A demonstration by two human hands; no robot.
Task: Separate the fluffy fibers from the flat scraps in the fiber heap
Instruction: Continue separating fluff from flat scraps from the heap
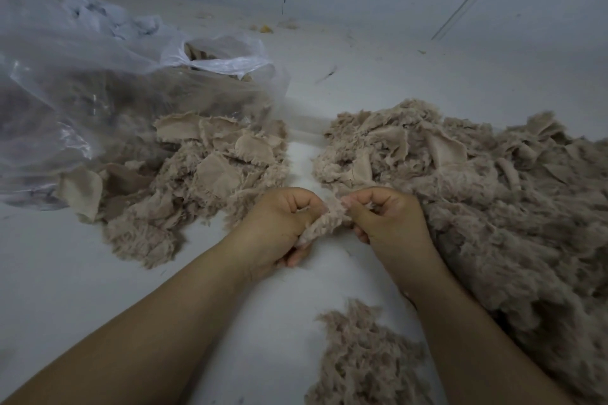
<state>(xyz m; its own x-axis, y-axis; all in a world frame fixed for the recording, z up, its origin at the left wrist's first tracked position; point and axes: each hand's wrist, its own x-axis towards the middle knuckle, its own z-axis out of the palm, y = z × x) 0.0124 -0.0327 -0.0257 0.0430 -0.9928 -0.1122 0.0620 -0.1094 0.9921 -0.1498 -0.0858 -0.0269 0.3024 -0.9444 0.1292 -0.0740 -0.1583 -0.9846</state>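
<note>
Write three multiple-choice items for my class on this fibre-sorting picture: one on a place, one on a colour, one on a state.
1. Where does the clear plastic bag lie?
A. upper left
B. lower right
C. between the hands

2. What colour are the fibers?
A. bright blue
B. pale brownish beige
C. black

3. What are the hands doing?
A. resting flat on the floor
B. both pinching one fluffy scrap
C. lifting the bag

Answers: 1 A, it lies behind the left heap; 2 B, both that and the big right heap are beige; 3 B, the left hand and right hand curl round it.
</note>
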